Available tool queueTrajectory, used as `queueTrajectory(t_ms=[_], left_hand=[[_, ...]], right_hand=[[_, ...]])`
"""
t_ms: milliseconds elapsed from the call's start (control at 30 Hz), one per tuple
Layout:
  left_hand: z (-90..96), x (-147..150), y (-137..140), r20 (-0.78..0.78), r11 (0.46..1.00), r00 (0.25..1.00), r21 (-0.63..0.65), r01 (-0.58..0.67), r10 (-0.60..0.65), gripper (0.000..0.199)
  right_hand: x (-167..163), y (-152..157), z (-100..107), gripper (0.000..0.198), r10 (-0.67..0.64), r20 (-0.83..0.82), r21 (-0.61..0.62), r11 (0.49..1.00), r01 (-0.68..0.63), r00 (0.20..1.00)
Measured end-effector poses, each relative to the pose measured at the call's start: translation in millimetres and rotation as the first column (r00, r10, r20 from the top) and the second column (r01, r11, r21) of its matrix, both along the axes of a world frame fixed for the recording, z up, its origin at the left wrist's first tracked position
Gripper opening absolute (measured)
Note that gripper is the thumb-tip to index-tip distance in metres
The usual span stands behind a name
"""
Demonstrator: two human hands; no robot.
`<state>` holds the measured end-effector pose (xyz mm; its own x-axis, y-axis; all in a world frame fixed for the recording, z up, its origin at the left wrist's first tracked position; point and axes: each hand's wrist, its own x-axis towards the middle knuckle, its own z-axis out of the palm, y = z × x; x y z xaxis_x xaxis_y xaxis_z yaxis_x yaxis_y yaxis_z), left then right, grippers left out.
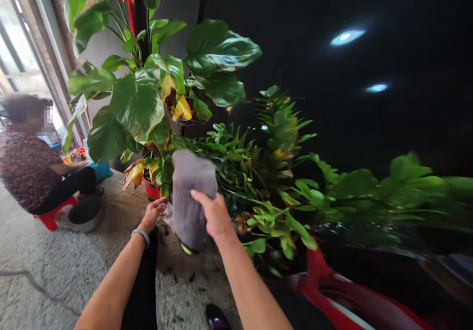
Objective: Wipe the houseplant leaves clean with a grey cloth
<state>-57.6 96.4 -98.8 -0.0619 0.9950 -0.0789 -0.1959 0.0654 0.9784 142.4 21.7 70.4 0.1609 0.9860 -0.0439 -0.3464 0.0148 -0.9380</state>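
My right hand (218,216) grips a flat piece of grey cloth (194,197) by its right side, with the thumb lying across the front. The cloth hangs upright, and a small yellow-green bit shows at its lower edge. To its left is my left hand (152,215), which has a pale bangle (141,236) on the wrist. Its fingers are loosely bent and apart, beside a white dotted piece (168,216); I see no firm hold on that piece. Just behind stands a large-leaved potted plant (136,103) in a red pot (152,190), with some leaves yellow and brown.
At the left a person (29,157) sits on a red stool (55,214), beside a dark-lined basin (86,214). Bushy green plants (273,207) line the right side. A red plastic-looking object (332,290) stands at lower right. Dry leaf bits lie on the concrete floor (40,280).
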Motion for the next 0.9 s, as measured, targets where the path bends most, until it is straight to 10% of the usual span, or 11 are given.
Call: queueTrajectory(t_ms=[167,367,633,900], left_hand=[[-1.5,0,3,0.003,0.999,1.0,-0.04,-0.03,0.03,0.069],[-4.4,1,3,-0.01,0.999,1.0,-0.036,-0.025,0.025,0.071],[-5.9,-3,0,-0.038,0.999,0.999,-0.015,-0.03,0.029,0.073],[-7.4,1,5,-0.066,1.0,0.998,-0.01,-0.015,0.015,0.064]], right_hand=[[-4,25,-12,0.031,0.087,-0.042,-0.125,0.988,-0.091,0.995],[-9,-58,-72,0.023,0.266,0.14,-0.217,0.948,-0.232,0.954],[19,8,2,0.042,-0.147,0.003,0.034,0.989,0.147,0.989],[-11,-35,-86,0.028,0.213,0.182,-0.181,0.967,-0.18,0.96]])
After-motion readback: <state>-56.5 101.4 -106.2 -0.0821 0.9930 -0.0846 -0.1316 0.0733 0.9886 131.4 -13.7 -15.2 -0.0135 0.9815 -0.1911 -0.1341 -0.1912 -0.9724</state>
